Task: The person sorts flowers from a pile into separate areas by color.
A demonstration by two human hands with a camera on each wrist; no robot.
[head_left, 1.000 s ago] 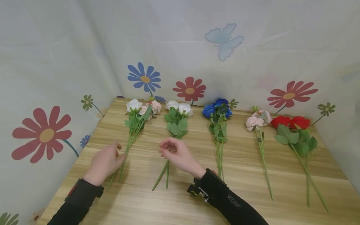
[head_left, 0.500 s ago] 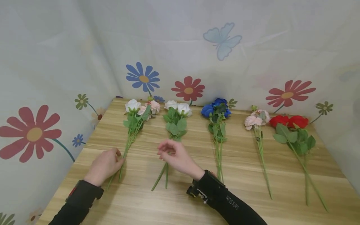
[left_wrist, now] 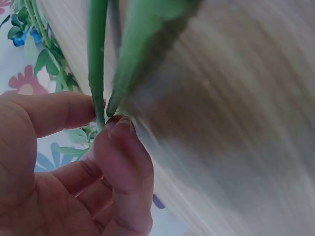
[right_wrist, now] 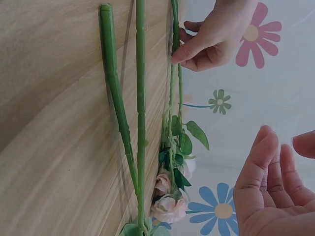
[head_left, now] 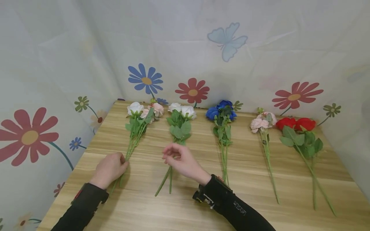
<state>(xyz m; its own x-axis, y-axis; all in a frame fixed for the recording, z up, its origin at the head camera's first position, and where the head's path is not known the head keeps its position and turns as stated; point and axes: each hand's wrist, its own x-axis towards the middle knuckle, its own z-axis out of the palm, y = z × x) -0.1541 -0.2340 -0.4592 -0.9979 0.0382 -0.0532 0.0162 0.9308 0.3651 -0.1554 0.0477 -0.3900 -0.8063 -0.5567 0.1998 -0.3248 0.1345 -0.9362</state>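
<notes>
At the table's left, my left hand (head_left: 109, 169) pinches between thumb and fingertips the green stems (left_wrist: 96, 59) of a bunch with a white rose (head_left: 135, 107) and pink flowers (head_left: 157, 109). The bunch lies on the wood, its heads pointing to the back. My right hand (head_left: 185, 163) hovers over the crossed stems (right_wrist: 141, 88) of two white roses (head_left: 188, 112). Its fingers are loosely bent and hold nothing; in the right wrist view they are apart from those stems.
Blue roses (head_left: 221, 110), a pale pink bunch (head_left: 259, 124) and red roses (head_left: 305, 124) lie in a row to the right on the wooden table (head_left: 202, 211). A flower-printed cloth (head_left: 179, 35) hangs behind and along the left side.
My left hand has lowered slightly and its fingers have drawn together on the stems of the leftmost bunch. The right hand has stayed nearly still.
</notes>
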